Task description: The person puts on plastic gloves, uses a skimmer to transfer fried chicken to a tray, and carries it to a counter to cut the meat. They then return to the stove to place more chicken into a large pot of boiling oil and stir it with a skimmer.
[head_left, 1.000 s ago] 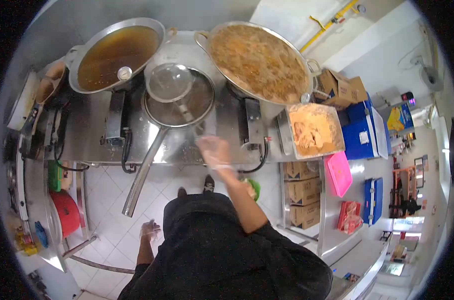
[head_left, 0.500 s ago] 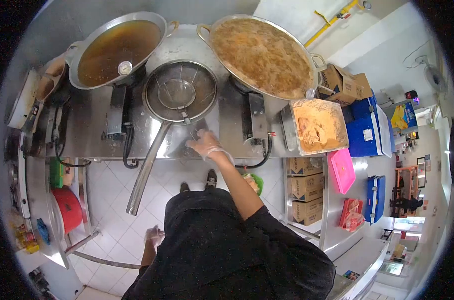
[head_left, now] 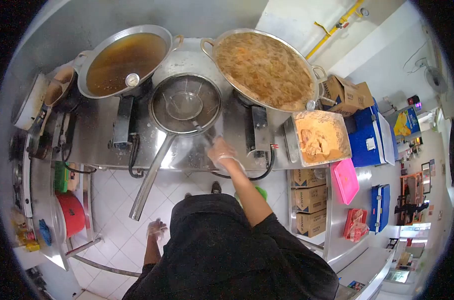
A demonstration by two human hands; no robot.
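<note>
My right hand, in a clear plastic glove, is closed round the handle end of a small wire strainer. That strainer rests inside a large round strainer, whose long metal handle juts past the counter edge. My left hand, also gloved, hangs low over the floor with its fingers loosely apart, holding nothing. Right of the strainers, a wide pan of bubbling oil has pieces frying under the foam. Behind on the left stands a second pan of still, dark oil with a dial thermometer at its rim.
A metal tray of orange-tinted breading sits at the right, near a blue cooler and an open cardboard box. A pink tray lies below it. Burner boxes and black hoses line the counter front. Left are smaller pans.
My right hand has moved from beside the small strainer's handle onto its end, and that handle has swung right. My left hand has opened slightly. The camera view has shifted a little.
</note>
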